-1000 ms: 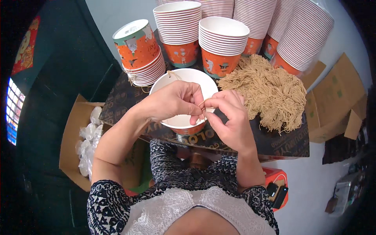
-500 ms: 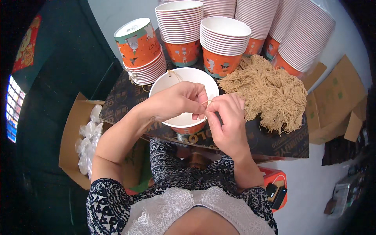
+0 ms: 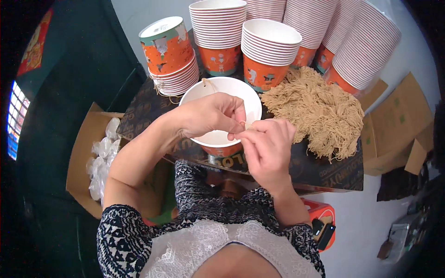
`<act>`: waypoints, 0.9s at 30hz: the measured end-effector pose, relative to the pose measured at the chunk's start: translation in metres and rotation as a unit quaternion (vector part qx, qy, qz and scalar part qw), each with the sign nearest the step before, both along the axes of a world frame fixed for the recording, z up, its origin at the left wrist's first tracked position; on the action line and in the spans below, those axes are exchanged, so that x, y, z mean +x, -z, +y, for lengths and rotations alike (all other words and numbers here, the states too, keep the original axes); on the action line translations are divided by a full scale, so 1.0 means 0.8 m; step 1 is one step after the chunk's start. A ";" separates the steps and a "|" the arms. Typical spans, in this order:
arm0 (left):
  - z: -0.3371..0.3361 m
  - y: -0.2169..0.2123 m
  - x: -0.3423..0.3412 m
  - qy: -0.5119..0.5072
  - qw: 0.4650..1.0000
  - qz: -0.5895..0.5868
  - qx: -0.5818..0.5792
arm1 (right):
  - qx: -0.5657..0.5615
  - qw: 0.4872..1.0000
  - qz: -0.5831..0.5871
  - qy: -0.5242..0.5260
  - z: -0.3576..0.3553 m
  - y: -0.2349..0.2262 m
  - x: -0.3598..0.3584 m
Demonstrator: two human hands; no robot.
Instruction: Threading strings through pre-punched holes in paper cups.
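Note:
A white-lined paper bucket (image 3: 194, 98) with an orange printed outside stands upright near the front edge of the table. Over its near right rim, my left hand (image 3: 215, 113) pinches a thin tan string (image 3: 246, 125). My right hand (image 3: 269, 146) meets it there, thumb and fingertips closed on the same string. The fingers hide most of the string and any knot in it. At the bucket's far left rim a short piece of the string comes through a hole. To the right lies a loose heap of tan strings (image 3: 320, 111).
Nested orange buckets (image 3: 271, 46) stand in tall stacks along the back. An upside-down stack (image 3: 169, 51) is at the far left. Left of the table sits a cardboard box (image 3: 85, 153) of clear plastic pieces; another open carton (image 3: 398, 125) is at the right. A red stool (image 3: 327, 215) holds phone-like devices.
The small string loop between my hands has drawn in and hardly shows. My right hand has turned and come closer to the left fingertips. The whole view has shifted slightly.

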State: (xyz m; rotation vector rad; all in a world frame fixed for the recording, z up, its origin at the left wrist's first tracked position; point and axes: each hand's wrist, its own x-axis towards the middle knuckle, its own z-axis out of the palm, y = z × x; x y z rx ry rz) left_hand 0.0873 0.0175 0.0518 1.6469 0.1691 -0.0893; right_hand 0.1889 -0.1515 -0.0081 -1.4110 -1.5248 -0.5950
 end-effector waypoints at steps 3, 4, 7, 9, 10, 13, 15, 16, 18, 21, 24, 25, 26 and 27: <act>0.001 -0.002 -0.005 0.003 1.000 0.001 0.019 | -0.025 0.998 0.046 0.018 -0.002 0.001 0.010; 0.000 -0.003 -0.004 -0.002 0.999 0.002 0.035 | -0.025 0.998 0.047 0.020 -0.002 0.001 0.013; -0.002 -0.003 -0.006 0.015 0.997 -0.025 0.066 | -0.030 0.998 0.057 0.022 0.001 -0.002 0.015; -0.006 -0.006 -0.011 0.008 0.993 -0.026 0.112 | -0.032 0.998 0.057 0.017 0.002 -0.004 0.014; -0.010 -0.007 -0.013 0.002 0.987 -0.027 0.157 | -0.031 0.998 0.058 0.018 0.002 -0.005 0.014; -0.023 -0.004 -0.017 -0.012 0.968 -0.120 0.220 | -0.025 0.998 0.056 0.012 0.004 -0.006 0.014; -0.037 -0.006 -0.025 -0.033 0.948 -0.109 0.297 | -0.029 0.999 0.043 0.009 0.004 -0.008 0.013; -0.042 -0.004 -0.028 -0.063 0.934 -0.116 0.331 | -0.029 0.999 0.045 0.011 0.004 -0.008 0.013; -0.053 -0.004 -0.034 -0.108 0.910 -0.124 0.381 | -0.044 0.998 0.043 0.012 0.006 -0.009 0.012; -0.060 0.012 -0.036 -0.172 0.858 -0.218 0.432 | -0.030 0.998 0.048 0.008 0.011 -0.012 0.008; -0.060 0.016 -0.041 -0.184 0.838 -0.211 0.468 | -0.038 0.998 0.046 0.007 0.013 -0.011 0.006; -0.060 0.016 -0.042 -0.182 0.838 -0.211 0.468 | -0.038 0.998 0.047 0.008 0.013 -0.011 0.006; -0.060 0.016 -0.043 -0.184 0.834 -0.211 0.476 | -0.045 0.998 0.042 0.008 0.014 -0.011 0.006; -0.061 0.016 -0.045 -0.186 0.829 -0.211 0.484 | -0.052 0.998 0.036 0.007 0.014 -0.012 0.005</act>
